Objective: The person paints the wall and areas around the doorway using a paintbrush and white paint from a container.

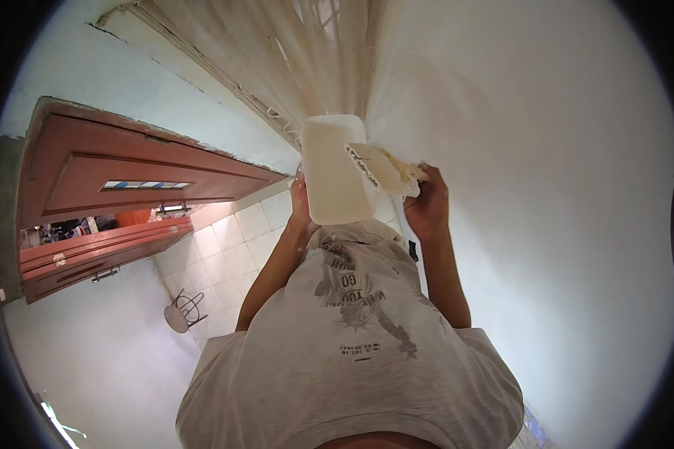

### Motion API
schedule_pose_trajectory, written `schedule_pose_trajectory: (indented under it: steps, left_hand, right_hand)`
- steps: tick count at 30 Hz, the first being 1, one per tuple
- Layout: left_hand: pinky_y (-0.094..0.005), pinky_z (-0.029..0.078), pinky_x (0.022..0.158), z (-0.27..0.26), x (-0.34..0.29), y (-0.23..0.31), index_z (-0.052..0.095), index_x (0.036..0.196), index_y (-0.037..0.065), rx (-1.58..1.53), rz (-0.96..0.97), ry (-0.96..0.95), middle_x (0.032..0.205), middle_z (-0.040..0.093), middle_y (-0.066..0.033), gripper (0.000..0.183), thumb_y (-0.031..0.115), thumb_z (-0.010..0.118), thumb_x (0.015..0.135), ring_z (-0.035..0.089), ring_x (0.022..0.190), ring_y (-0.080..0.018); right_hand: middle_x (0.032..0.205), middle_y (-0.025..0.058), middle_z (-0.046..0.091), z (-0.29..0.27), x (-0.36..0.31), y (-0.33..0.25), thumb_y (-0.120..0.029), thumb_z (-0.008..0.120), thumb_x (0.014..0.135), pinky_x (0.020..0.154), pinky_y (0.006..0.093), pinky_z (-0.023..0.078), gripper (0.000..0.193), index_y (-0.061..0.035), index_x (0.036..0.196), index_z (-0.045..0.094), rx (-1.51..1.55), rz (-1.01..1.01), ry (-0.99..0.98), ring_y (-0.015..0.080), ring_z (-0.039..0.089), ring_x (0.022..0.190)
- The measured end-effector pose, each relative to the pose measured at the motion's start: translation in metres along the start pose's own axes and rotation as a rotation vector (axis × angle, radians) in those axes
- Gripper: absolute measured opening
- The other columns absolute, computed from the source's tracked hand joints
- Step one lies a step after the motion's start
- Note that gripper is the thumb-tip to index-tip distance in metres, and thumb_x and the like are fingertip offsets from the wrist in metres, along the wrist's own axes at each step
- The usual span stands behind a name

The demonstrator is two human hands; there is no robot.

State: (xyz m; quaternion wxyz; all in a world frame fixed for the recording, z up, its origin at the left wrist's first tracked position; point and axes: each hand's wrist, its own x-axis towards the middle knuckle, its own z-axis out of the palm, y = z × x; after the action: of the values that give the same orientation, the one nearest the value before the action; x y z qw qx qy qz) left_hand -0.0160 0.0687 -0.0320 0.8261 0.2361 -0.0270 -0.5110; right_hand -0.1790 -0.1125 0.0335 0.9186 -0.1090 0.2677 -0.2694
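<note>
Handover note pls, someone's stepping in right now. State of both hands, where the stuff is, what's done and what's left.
Left hand: holds the white tub from the side, at chest height.
Right hand: grips a wide flat trowel, its ridged blade tip against the tub's upper right edge; the blade is coated with pale compound.
Where: standing close to the white wall on the right, with the tiled floor below and a round stool behind on the left.
Done: the blade looks loaded.
Left: probably spreading it on the wall; the pictures do not show how much of the wall is covered.
</note>
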Motion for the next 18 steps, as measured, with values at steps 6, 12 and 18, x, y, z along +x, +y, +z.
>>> schedule_pose_trajectory:
  steps: [6,12,18]
  left_hand:
    - [-0.0454,0.055,0.095,0.011,-0.005,0.002,0.048,0.139,0.006,-0.025,0.035,0.121,0.127,0.061,-0.0138,0.059,0.049,0.036,0.1,0.063,0.115,-0.0289]
    - [-0.045,0.056,0.093,-0.027,-0.042,0.005,0.051,0.137,0.008,-0.11,0.095,0.31,0.124,0.063,-0.0118,0.054,0.047,0.038,0.102,0.065,0.11,-0.0278]
    - [-0.0499,0.054,0.094,-0.049,-0.078,0.027,0.052,0.135,0.008,-0.088,0.29,0.35,0.124,0.063,-0.0121,0.059,0.053,0.045,0.098,0.064,0.112,-0.0303]
  right_hand:
    - [0.093,0.0153,0.069,0.025,-0.002,0.026,-0.018,0.056,0.098,0.064,0.028,0.065,0.019,0.001,0.099,0.058,0.253,0.15,0.072,0.0259,0.071,0.074]
    - [0.106,0.0131,0.068,0.032,0.008,0.041,-0.022,0.052,0.102,0.085,0.0281,0.059,0.025,-0.0004,0.11,0.061,0.083,0.091,-0.113,0.0206,0.067,0.097]
    - [0.109,0.0056,0.061,0.112,0.02,0.048,-0.016,0.058,0.099,0.096,0.0288,0.053,0.014,-0.0067,0.11,0.056,-0.145,0.038,-0.332,0.0163,0.06,0.107]
